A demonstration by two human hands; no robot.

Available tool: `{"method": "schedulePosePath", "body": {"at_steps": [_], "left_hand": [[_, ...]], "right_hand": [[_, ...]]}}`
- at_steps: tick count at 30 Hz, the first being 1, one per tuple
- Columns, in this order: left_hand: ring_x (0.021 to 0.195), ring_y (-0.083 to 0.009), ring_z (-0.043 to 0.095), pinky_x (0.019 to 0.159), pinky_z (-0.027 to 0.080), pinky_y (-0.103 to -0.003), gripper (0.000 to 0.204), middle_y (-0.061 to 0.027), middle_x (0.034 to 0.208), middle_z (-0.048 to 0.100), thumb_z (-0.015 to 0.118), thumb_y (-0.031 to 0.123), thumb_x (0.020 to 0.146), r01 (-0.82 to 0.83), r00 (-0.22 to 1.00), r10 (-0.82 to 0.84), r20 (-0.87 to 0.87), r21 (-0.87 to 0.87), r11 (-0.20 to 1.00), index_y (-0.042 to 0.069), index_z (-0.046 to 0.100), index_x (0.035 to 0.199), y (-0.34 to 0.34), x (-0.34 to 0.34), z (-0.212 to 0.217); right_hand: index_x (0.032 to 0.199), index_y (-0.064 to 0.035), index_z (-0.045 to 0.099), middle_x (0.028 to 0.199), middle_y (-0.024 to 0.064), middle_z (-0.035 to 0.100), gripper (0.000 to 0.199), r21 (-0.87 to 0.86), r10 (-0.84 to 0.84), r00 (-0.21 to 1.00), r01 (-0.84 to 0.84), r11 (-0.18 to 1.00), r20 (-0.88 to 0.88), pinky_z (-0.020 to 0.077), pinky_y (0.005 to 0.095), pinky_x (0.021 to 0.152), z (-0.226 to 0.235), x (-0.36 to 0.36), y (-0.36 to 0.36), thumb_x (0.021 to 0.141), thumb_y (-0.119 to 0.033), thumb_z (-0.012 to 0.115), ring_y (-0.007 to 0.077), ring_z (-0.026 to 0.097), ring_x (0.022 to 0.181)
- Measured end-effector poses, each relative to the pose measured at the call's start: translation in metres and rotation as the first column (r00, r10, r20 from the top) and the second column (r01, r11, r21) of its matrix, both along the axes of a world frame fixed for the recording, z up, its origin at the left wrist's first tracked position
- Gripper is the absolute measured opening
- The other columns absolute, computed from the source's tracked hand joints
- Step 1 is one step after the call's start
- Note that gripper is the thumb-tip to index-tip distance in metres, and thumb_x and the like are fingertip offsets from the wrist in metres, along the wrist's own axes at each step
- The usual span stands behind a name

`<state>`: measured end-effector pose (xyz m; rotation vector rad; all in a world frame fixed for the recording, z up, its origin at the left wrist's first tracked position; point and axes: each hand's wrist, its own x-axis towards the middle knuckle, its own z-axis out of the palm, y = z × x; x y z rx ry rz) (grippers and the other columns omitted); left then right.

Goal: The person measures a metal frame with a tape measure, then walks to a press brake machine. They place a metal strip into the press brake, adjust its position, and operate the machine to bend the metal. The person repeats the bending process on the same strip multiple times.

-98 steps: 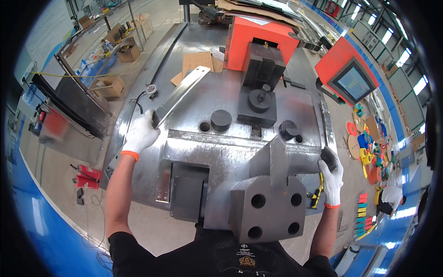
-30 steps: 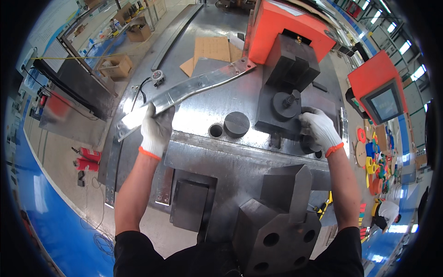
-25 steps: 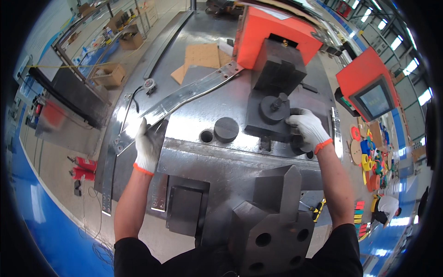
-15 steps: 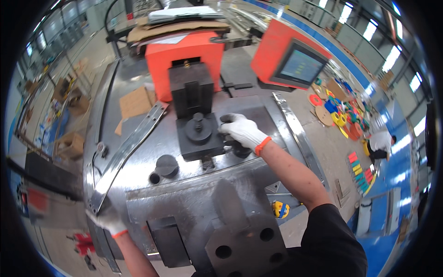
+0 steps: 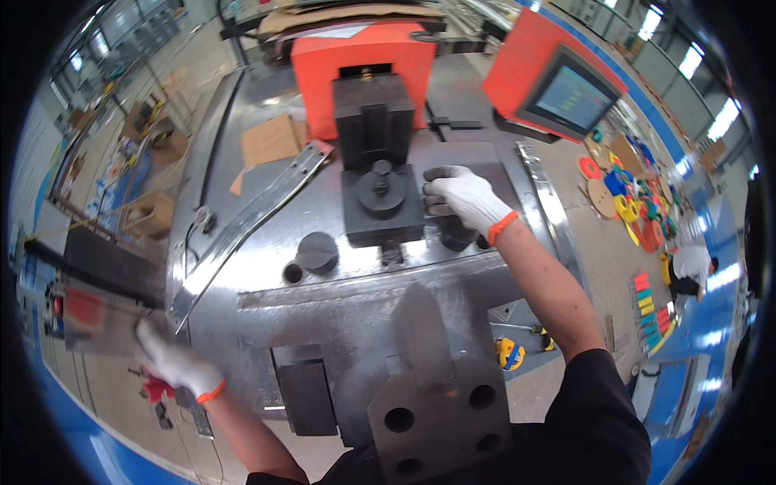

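Left hand point(image 5: 179, 365) has come off the near end of the long metal bar point(image 5: 252, 212) since half a second ago, and it's now just beside that end, so blurred I honestly can't tell how those fingers are set. Closest to the person is a dark block with four holes point(image 5: 444, 431), with a yellow-and-blue tape measure point(image 5: 510, 354) off to its right. Bar's lying slantwise on the left part of the steel table point(image 5: 323, 301), far end up near the red housing point(image 5: 311, 81). Right hand point(image 5: 465, 200) has its fingers loosely curled and spread, nothing visible in them, right beside the black die block point(image 5: 380, 233); can't tell if they're touching. Further back, red-cased screen point(image 5: 574, 97) on the right.
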<state>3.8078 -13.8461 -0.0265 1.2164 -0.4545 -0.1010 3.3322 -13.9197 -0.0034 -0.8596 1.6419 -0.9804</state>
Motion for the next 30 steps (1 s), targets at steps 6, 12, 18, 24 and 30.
{"method": "schedulePosePath", "body": {"at_steps": [6,12,18,24,30], "left_hand": [[0.100,-0.0201,0.073,0.091,0.056,-0.031,0.043,-0.0149,0.105,0.077,0.069,0.032,0.098,0.476,0.346,-0.878,0.330,0.745,0.468,-0.003,0.072,0.124,-0.096,-0.154,0.021],[0.101,-0.0414,0.075,0.086,0.057,-0.045,0.044,-0.0279,0.107,0.076,0.058,0.025,0.088,0.338,0.308,-0.940,-0.150,0.940,-0.039,-0.004,0.074,0.117,-0.141,-0.238,0.049],[0.081,-0.0340,0.075,0.072,0.056,-0.041,0.038,-0.0232,0.092,0.076,0.057,0.019,0.087,0.385,0.314,-0.916,-0.250,0.916,-0.118,-0.005,0.075,0.108,-0.146,-0.244,0.050],[0.063,-0.0208,0.066,0.056,0.051,-0.039,0.040,-0.0111,0.086,0.070,0.069,0.031,0.097,0.580,0.305,-0.876,-0.374,0.802,-0.140,-0.008,0.071,0.107,-0.142,-0.235,0.053],[0.070,-0.0223,0.069,0.059,0.054,-0.039,0.045,-0.0147,0.094,0.070,0.072,0.032,0.097,0.639,0.345,-0.845,-0.408,0.762,-0.107,-0.008,0.067,0.115,-0.134,-0.246,0.061]], "right_hand": [[0.115,-0.0076,0.075,0.111,0.0164,0.076,0.032,0.141,0.427,0.503,-0.509,0.849,-0.752,0.0617,0.0455,0.087,0.004,0.016,-0.037,0.084,-0.004,0.076,0.0368,0.074,0.098],[0.093,-0.0008,0.078,0.102,0.0243,0.076,0.020,0.371,0.384,-0.154,-0.715,0.593,-0.910,0.0620,0.0496,0.083,0.003,0.010,-0.038,0.074,0.005,0.079,0.0443,0.074,0.101],[0.095,0.0003,0.079,0.101,0.0254,0.076,0.023,0.406,0.437,-0.123,-0.643,0.649,-0.891,0.0625,0.0485,0.082,0.007,0.015,-0.035,0.073,0.007,0.079,0.0450,0.074,0.100],[0.094,0.0022,0.078,0.102,0.0272,0.075,0.023,0.429,0.460,-0.143,-0.666,0.610,-0.876,0.0626,0.0481,0.081,0.018,0.023,-0.034,0.072,0.008,0.079,0.0448,0.075,0.099],[0.094,0.0049,0.076,0.100,0.0287,0.074,0.024,0.459,0.471,-0.153,-0.604,0.651,-0.869,0.0624,0.0474,0.079,0.014,0.023,-0.035,0.071,0.011,0.077,0.0452,0.074,0.096]]}}
